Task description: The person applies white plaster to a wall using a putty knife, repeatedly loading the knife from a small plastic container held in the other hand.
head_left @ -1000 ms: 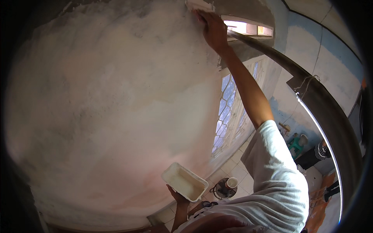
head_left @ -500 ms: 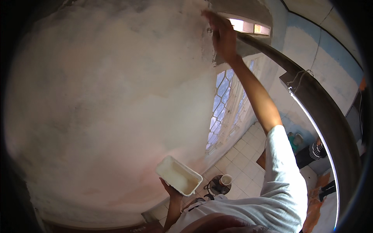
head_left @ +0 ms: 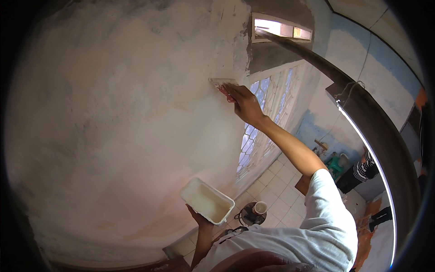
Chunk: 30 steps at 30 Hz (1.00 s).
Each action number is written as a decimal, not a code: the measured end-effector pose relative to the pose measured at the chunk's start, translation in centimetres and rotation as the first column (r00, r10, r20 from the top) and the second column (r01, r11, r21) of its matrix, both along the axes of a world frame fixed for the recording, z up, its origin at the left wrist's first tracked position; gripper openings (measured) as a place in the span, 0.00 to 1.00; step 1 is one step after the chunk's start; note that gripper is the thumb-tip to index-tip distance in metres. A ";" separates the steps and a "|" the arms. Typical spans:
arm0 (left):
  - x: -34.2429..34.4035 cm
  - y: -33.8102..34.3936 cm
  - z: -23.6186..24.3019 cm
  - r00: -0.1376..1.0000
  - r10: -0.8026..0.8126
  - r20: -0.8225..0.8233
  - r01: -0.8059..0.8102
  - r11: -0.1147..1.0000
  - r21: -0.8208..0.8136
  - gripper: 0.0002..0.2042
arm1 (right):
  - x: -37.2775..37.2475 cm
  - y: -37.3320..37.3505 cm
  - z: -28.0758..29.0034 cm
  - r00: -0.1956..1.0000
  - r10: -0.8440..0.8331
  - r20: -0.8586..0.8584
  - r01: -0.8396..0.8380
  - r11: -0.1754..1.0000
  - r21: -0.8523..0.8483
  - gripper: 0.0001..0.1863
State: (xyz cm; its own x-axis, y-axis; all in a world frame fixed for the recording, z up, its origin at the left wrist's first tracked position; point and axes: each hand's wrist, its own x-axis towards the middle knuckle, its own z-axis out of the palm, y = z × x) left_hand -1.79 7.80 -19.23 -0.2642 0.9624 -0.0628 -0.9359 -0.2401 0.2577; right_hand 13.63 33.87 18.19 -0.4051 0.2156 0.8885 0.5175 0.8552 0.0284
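My right hand (head_left: 248, 108) grips the red handle of a putty knife (head_left: 224, 87), its wide pale blade against the patchy plastered wall (head_left: 136, 104) just left of the window. My left hand (head_left: 199, 219) supports a white rectangular tub (head_left: 192, 185) low at the wall, fingers around its underside and partly hidden. The tub tilts toward me and shows an off-white coating inside; how deep the material lies is hard to make out.
A grilled window (head_left: 257, 109) and a small vent opening (head_left: 278, 29) lie right of the wall. A dark beam (head_left: 335, 75) crosses the right. Below, a round stool (head_left: 250, 218) bears a white cup (head_left: 259, 207). A person in striped clothing (head_left: 362, 170) is farther back.
My right hand has come down and slightly left from the vent opening, and the putty knife now shows clearly against the wall. My left hand and the tub have barely shifted.
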 end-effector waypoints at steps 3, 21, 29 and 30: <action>-0.4 -0.3 0.7 1.000 0.026 0.005 -0.026 0.999 0.020 0.37 | -0.3 -0.5 4.7 0.992 0.094 -0.087 -0.088 0.994 0.070 0.28; -1.0 -1.0 3.0 0.998 -0.052 0.024 0.053 0.998 -0.016 0.34 | -5.1 -2.2 6.2 0.997 -0.022 -0.074 0.039 0.971 0.237 0.29; -0.2 -1.6 4.1 0.993 -0.059 -0.104 0.046 0.992 -0.117 0.39 | -0.4 3.6 20.0 0.852 -0.156 -0.500 0.237 0.966 0.103 0.18; 0.0 -1.6 4.2 0.991 -0.058 -0.121 0.043 0.992 -0.119 0.39 | -0.4 4.8 21.3 0.852 -0.159 -0.500 0.240 0.965 0.104 0.18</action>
State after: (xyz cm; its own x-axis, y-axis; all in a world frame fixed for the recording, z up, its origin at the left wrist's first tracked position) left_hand -1.82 6.15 -15.01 -0.2281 0.9628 -0.1448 -0.9052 -0.1549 0.3957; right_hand 13.22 38.66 39.49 0.1206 0.0872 0.9889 0.6595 0.7375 -0.1455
